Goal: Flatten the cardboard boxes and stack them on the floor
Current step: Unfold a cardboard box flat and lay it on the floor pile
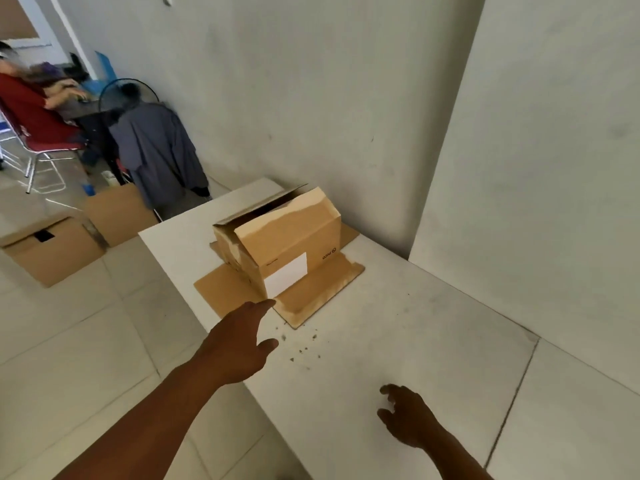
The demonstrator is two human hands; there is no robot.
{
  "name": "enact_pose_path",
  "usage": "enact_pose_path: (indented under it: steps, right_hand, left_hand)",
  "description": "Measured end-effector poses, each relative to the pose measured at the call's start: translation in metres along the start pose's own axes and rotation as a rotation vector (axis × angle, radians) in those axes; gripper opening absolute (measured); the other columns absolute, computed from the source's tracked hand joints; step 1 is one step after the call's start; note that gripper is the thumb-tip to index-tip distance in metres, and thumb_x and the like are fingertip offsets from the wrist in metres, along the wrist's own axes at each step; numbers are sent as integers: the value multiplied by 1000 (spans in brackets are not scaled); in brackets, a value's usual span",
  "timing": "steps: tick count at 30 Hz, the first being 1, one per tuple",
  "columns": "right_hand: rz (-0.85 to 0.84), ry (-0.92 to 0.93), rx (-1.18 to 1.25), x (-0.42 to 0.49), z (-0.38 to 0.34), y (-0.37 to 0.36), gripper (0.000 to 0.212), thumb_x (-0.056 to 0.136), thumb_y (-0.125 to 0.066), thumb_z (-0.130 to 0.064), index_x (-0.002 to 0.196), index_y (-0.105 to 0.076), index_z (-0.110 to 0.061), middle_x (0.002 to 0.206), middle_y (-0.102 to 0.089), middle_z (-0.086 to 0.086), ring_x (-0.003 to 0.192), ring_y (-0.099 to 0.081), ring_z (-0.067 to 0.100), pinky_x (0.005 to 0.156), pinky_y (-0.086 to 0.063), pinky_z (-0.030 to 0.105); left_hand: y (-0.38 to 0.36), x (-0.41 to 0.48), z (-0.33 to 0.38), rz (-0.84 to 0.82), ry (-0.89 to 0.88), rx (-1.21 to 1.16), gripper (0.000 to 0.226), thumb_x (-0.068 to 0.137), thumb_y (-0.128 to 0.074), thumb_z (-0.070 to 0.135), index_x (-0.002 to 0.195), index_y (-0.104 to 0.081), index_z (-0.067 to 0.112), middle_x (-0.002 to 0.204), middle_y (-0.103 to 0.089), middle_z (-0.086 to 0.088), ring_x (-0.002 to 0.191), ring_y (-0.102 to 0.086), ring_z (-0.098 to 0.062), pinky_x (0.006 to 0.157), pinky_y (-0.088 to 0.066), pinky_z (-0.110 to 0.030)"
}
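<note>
Open box (pixel 291 237) on table (pixel 415 341); left hand (pixel 239 344) reaching, empty.

Soft, even, dim light, faint shadows, wide-angle bending at the edges, slight blur throughout.

A brown cardboard box (pixel 284 244) (white label on its side) stands on the table (pixel 398 341), flaps splayed flat, top open.

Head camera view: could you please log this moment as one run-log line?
left hand: open, reaching to box corner | right hand: open, empty, above table | cardboard box: upright on table, flaps splayed, unflattened
</note>
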State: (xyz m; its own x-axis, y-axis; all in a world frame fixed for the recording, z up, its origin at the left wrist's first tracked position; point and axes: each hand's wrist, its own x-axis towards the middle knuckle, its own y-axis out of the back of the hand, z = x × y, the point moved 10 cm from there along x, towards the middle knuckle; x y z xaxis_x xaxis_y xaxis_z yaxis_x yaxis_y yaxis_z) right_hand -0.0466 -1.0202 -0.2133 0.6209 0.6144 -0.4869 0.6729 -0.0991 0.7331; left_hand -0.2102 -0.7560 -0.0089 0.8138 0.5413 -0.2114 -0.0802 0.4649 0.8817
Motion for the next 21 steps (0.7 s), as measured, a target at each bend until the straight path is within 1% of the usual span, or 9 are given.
enact_pose_path:
  steps: [2, 6, 9, 12, 14, 16, 18, 19, 21]
  right_hand:
    - [-28, -35, 9, 37, -37, -1, 50, 95, -57, -39, 142, -45, -25, 133, -54, 0, 124, -52, 14, 101, -37, 19]
    - [-58, -46, 22, 93, -105, 13, 53, 94, -58, -40, 143, -46, -23, 132, -57, 2, 120, -56, 17, 103, -40, 22]
    - [-61, -50, 35, 129, -151, 30, 53, 96, -57, -38, 144, -44, -22, 130, -60, 3, 121, -55, 16, 104, -41, 25]
    - [-6, -86, 99, 161, -185, 47, 54, 96, -57, -39, 146, -43, -23, 134, -58, 2, 124, -54, 17, 106, -41, 28]
    - [44, -118, 150, 174, -199, 55, 53, 95, -58, -37, 145, -45, -22, 127, -61, 2, 121, -56, 18, 105, -42, 27]
    - [82, -169, 211, 186, -210, 58, 53, 95, -60, -37, 143, -46, -21, 116, -61, 0, 118, -58, 17, 102, -44, 26]
    - [152, -228, 284, 195, -222, 63, 52, 94, -62, -38, 141, -48, -23, 123, -61, 1, 119, -58, 18, 101, -45, 26]
    - [193, -258, 335, 196, -227, 65, 51, 93, -63, -39, 140, -50, -23, 129, -61, 3, 119, -58, 17, 101, -46, 27]
    - [289, -321, 421, 201, -246, 71, 50, 93, -63, -41, 139, -51, -25, 130, -61, 3, 117, -59, 17, 101, -49, 31]
  left_hand:
    - [18, 34, -20, -43, -7, 19, 74, 91, -62, 43, 153, -21, 37, 157, -31, 10, 141, -35, -15, 112, -37, -35]
    - [64, 98, -49, 6, -33, 39, 71, 93, -63, 39, 152, -26, 30, 155, -34, 5, 142, -34, -18, 111, -35, -33]
    - [80, 144, -66, -8, -69, 22, 71, 92, -65, 35, 152, -27, 31, 155, -34, 2, 141, -37, -20, 109, -38, -34]
    - [94, 195, -77, 22, -123, 22, 68, 90, -67, 32, 150, -33, 31, 155, -32, 3, 135, -43, -20, 104, -44, -34]
    - [102, 226, -82, 61, -170, 13, 65, 90, -67, 31, 148, -38, 28, 153, -33, 3, 134, -42, -20, 103, -45, -36]
    - [111, 259, -84, 115, -251, 78, 61, 89, -67, 31, 145, -43, 24, 152, -35, -1, 136, -38, -22, 104, -43, -38]
    - [123, 289, -85, 196, -331, 178, 59, 88, -67, 35, 142, -46, 22, 151, -37, -5, 138, -35, -26, 105, -41, -42]
    - [126, 300, -85, 209, -350, 227, 62, 87, -66, 39, 142, -44, 22, 152, -36, -7, 139, -33, -29, 106, -41, -44]
    - [126, 328, -98, 143, -321, 300, 75, 83, -64, 52, 146, -33, 27, 155, -27, -9, 142, -25, -35, 109, -36, -52]
